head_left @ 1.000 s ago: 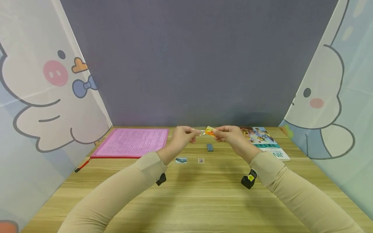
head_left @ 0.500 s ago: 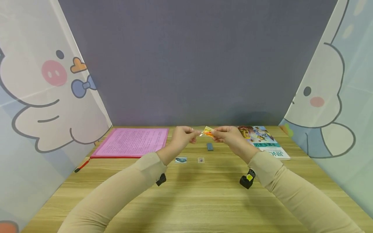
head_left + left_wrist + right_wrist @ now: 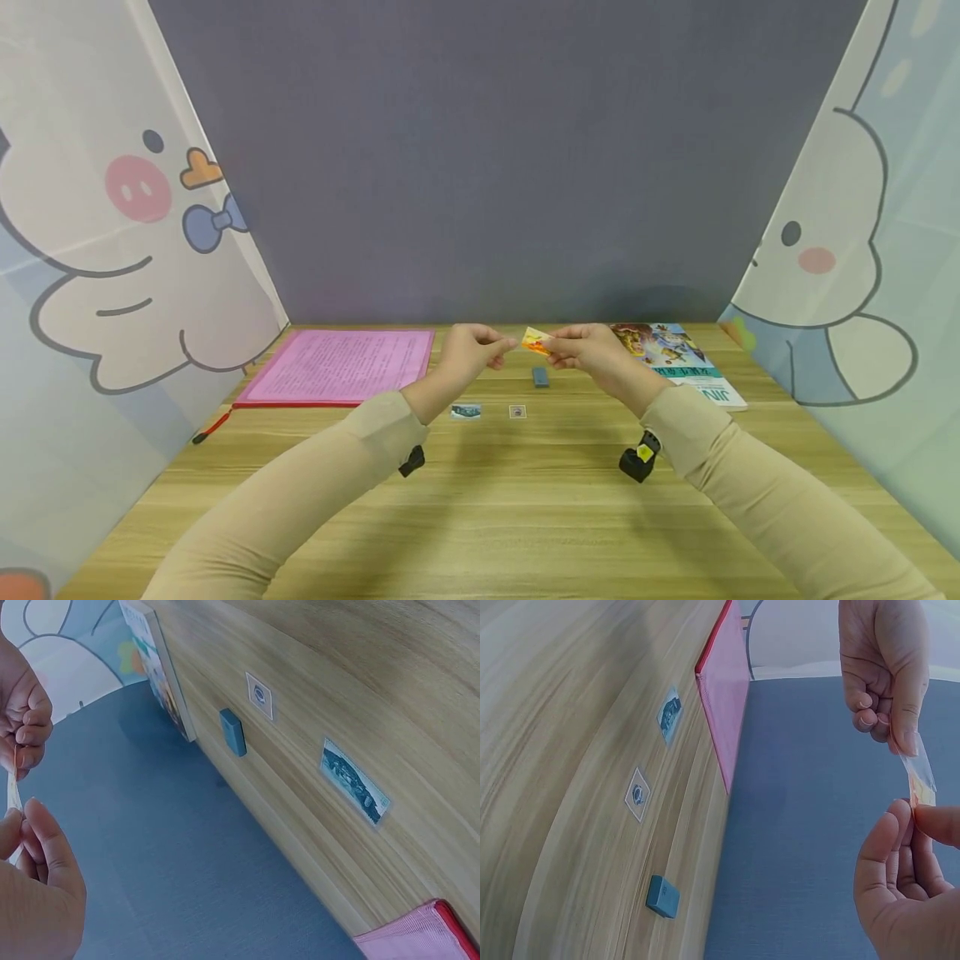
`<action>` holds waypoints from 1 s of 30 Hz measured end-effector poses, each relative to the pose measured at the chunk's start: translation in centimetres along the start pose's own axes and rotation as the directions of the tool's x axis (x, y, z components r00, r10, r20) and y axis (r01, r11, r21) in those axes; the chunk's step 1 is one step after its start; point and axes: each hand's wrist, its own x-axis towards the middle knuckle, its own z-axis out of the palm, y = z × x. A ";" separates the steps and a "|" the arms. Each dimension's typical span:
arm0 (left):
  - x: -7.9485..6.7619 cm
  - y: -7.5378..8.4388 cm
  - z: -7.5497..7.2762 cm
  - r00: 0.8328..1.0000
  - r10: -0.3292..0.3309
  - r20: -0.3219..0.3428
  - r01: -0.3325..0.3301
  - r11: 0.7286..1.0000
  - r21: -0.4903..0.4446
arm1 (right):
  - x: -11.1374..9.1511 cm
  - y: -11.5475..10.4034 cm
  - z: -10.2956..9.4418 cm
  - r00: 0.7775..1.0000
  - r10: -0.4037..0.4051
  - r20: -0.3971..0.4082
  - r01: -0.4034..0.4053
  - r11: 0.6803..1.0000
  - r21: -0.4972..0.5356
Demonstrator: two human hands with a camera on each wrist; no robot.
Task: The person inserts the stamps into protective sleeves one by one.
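Above the back of the table, my right hand pinches a small orange-and-yellow stamp between thumb and fingers. Facing it, my left hand pinches one end of a clear plastic sleeve, best seen in the right wrist view. The stamp's printed part lies at the sleeve's other end, by the right fingertips; how far it sits inside I cannot tell. On the table below lie a blue-green stamp, a small pale square stamp and a blue-grey block.
A pink mesh zip folder with a printed sheet lies at the back left, its red zip pull hanging toward the front. At the back right is an illustrated book, partly behind the right hand. A grey panel closes the back.
The right hand has moved slightly left, bringing the orange-and-yellow stamp closer to the left fingertips. Less of the clear sleeve shows between the hands. The left hand has barely moved.
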 end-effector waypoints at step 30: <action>-0.1 0.3 -0.5 0.997 0.036 0.062 -0.044 0.991 0.130 | 0.1 -0.2 -0.4 0.999 -0.034 0.029 0.037 0.995 -0.094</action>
